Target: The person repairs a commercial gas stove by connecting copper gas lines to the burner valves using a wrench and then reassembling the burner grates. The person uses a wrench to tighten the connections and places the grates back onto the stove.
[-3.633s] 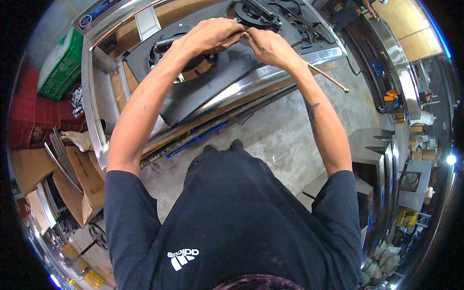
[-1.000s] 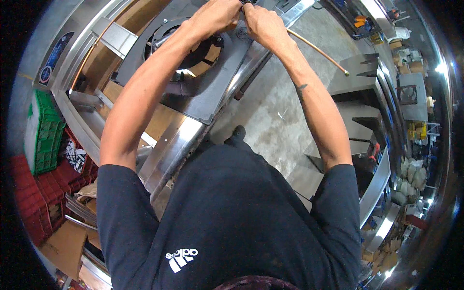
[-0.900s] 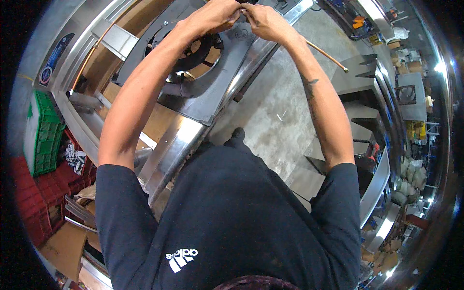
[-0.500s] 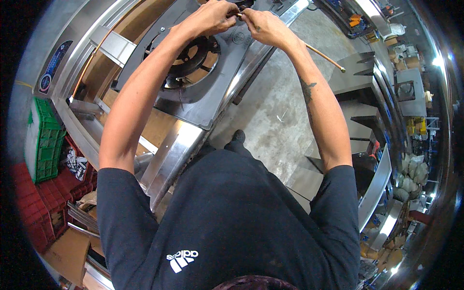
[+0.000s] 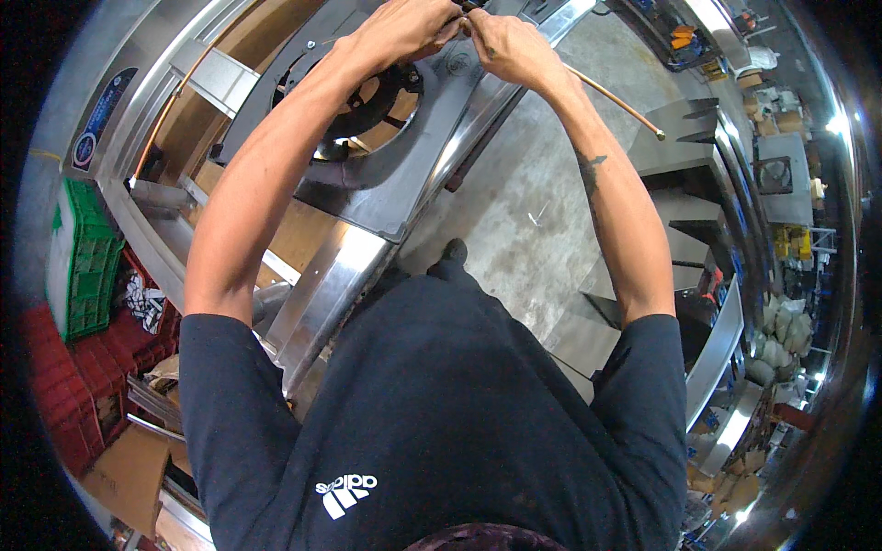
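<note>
Both hands met at the 12 o'clock edge of the view, over the far part of a dark metal stove top panel (image 5: 404, 174). The left hand (image 5: 409, 26) was curled narrow, fingers pinched around something small at the point where it met the other hand; what exactly lay between the fingertips was too small to tell. The right hand (image 5: 510, 46) was closed on the near end of a thin copper tube (image 5: 611, 99), which ran from the hands out toward 2 o'clock, its free end hanging over the concrete floor (image 5: 524, 211).

The tube looked light and slender, stiff enough to hold its line in the air, yet by my judgement soft enough to kink if bent sharply or levered from the far end. The safer hold was close to the end being worked, as the right hand had it, with the long free part left unloaded. Its bare metal surface probably turned slick under oily fingers.

Below the hands, at about 11 o'clock, a round black burner ring (image 5: 367, 101) sat in the opening of the panel. A polished steel frame (image 5: 322, 294) edged the panel toward 9 o'clock. A green crate (image 5: 87, 266) stood at 9 o'clock, with red crates (image 5: 64, 367) just beside it.
</note>
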Demonstrator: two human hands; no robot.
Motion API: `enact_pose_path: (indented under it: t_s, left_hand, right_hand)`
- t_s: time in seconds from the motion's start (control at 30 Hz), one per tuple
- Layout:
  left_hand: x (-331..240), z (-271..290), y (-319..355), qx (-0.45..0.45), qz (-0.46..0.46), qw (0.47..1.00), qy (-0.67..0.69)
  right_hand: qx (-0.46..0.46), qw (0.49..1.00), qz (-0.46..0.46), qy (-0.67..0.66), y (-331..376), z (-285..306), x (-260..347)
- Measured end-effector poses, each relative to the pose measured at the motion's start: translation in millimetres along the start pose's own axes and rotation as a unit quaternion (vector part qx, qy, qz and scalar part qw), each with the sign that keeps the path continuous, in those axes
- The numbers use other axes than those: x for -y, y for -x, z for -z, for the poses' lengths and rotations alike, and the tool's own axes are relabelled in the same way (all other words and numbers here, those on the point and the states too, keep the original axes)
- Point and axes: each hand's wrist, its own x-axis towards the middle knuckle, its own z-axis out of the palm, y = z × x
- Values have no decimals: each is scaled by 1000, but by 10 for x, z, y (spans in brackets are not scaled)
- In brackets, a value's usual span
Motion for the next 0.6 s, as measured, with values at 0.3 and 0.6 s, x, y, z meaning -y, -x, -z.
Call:
enact_pose_path:
  t_s: [0.3,0.6]
  left_hand:
    - [-1,-59,10,-21,-3,1000,7]
    - [-165,5,71,-41,31,998,32]
  right_hand:
    - [-16,999,22,19,51,0,22]
    - [-53,999,-4,-13,166,1009,-814]
